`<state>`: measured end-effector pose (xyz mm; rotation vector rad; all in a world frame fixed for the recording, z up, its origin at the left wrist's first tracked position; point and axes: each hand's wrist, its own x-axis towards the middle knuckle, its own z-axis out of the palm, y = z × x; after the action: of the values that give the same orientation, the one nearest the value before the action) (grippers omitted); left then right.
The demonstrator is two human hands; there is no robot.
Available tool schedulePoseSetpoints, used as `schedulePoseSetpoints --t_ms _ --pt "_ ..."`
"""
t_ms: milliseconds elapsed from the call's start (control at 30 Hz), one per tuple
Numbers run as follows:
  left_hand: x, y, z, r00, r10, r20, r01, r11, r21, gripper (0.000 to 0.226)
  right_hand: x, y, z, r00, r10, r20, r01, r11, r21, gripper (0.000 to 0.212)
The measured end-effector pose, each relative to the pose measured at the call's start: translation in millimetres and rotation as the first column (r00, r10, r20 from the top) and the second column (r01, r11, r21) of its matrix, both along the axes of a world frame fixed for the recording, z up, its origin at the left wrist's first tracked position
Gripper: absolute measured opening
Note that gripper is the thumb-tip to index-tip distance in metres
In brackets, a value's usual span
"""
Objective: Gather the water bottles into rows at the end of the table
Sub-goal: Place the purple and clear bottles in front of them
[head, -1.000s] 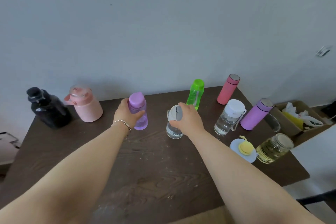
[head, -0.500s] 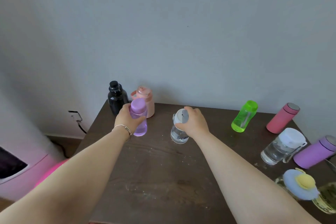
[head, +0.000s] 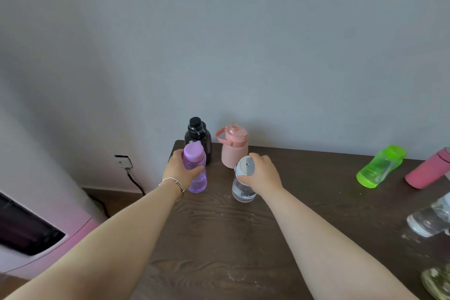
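My left hand [head: 181,170] grips the purple bottle [head: 195,170], right hand [head: 264,174] the clear bottle [head: 243,181]; next, set both before the black bottle [head: 197,137] and pink bottle [head: 234,145].

We see a dark, matt wood-grain table [head: 243,238]; a translucent purple plastic bottle [head: 196,173]; a clear plastic bottle [head: 242,190] with a matt grey lid; a glossy black bottle [head: 197,136]; a matt pink jug [head: 234,147]; a translucent, ribbed green bottle [head: 379,165].
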<state>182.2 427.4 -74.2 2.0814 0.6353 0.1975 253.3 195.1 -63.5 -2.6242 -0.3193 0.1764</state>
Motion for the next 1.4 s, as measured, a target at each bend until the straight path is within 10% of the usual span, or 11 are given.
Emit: schedulePoseSetpoints --t_ms 1400 --pt "15.4 39.6 -36.9 0.989 -0.110 -0.100 0.112 0.994 0.014 0.098 18.7 63.1 -39.9 0.997 0.032 -0.070 -0.042 0.987 -0.157 0.085"
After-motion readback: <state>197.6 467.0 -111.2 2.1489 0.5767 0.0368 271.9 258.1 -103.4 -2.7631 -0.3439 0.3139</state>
